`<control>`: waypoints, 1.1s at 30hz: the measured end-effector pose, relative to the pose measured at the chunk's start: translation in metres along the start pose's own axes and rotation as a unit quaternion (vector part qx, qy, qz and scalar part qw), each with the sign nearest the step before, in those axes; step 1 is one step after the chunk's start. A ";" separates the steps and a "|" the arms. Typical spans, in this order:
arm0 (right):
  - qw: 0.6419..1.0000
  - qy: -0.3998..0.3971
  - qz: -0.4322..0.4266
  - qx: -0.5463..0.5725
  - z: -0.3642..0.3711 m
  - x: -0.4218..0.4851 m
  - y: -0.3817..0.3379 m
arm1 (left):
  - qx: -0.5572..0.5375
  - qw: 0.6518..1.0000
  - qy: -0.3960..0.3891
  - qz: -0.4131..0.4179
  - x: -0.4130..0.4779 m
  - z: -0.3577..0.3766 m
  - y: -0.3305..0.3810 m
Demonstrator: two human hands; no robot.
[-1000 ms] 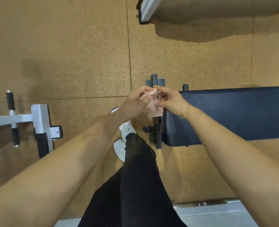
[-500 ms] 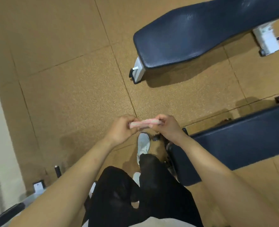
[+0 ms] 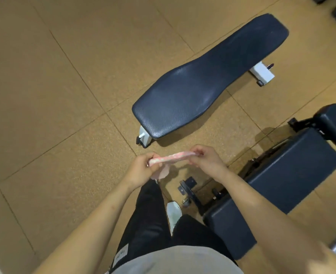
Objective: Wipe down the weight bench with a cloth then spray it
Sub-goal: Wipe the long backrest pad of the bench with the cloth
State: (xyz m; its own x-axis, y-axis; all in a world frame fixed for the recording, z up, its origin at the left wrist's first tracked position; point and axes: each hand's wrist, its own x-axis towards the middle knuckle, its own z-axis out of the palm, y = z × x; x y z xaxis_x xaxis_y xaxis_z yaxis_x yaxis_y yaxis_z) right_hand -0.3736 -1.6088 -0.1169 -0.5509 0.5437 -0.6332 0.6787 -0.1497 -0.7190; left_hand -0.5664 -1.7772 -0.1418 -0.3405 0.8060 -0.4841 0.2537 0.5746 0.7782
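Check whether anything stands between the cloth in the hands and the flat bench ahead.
Nothing visible does. The left hand and right hand hold the pink cloth stretched between them, and only floor shows between it and the near end of the flat bench. The other bench stands off to the right, outside that path.

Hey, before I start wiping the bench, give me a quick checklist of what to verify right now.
1. Grip: ok, the left hand and right hand both pinch the pink cloth.
2. Fold: cannot tell, part of the pink cloth hangs under the left hand.
3. Top of the flat bench free of objects: ok, nothing lies on it.
4. Contact: not ok, the pink cloth touches neither the flat bench nor the nearer bench.
5. Spray bottle at hand: cannot tell, none in view.
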 end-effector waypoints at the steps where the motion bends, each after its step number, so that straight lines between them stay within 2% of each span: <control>1: 1.000 0.010 0.000 -0.018 -0.004 0.010 -0.005 | -0.015 1.000 -0.007 -0.004 0.015 -0.007 0.003; 8: 0.986 0.082 0.036 -0.141 -0.020 0.105 -0.023 | -0.023 0.998 -0.063 -0.010 0.135 -0.040 0.004; 14: 0.974 0.136 0.045 -0.174 -0.038 0.184 -0.035 | -0.001 1.000 0.023 -0.011 0.222 -0.047 0.002; 17: 0.971 0.162 -0.001 -0.177 -0.039 0.221 -0.036 | 0.026 0.996 0.083 -0.005 0.256 -0.047 -0.004; 20: 0.971 0.125 -0.011 -0.202 -0.026 0.253 -0.026 | 0.080 0.988 0.132 0.014 0.276 -0.042 -0.027; 22: 0.970 0.072 0.007 -0.234 -0.017 0.270 -0.015 | 0.127 0.984 0.126 -0.007 0.285 -0.032 -0.056; 24: 0.959 -0.015 0.011 -0.284 -0.011 0.285 -0.001 | 0.158 0.982 0.092 -0.054 0.286 -0.016 -0.091; 26: 0.933 -0.097 0.009 -0.346 -0.005 0.300 0.013 | 0.175 0.978 0.039 -0.109 0.283 -0.001 -0.124; 28: 0.918 -0.112 -0.001 -0.379 0.005 0.321 0.031 | 0.206 0.970 0.004 -0.132 0.280 0.011 -0.147; 30: 0.926 -0.106 -0.005 -0.361 0.020 0.340 0.050 | 0.230 0.966 0.008 -0.119 0.283 0.020 -0.158; 33: 0.946 -0.087 -0.077 -0.302 0.048 0.363 0.072 | 0.247 0.968 0.032 0.001 0.304 0.030 -0.164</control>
State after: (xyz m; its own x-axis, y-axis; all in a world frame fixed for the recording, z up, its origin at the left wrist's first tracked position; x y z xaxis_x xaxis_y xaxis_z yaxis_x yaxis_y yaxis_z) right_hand -0.5475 -1.4618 -0.4125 -0.7018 0.3677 -0.6101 0.7085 0.4488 -0.5446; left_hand -0.6847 -1.6222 -0.4287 -0.3906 0.8054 -0.4459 0.6511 0.5841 0.4847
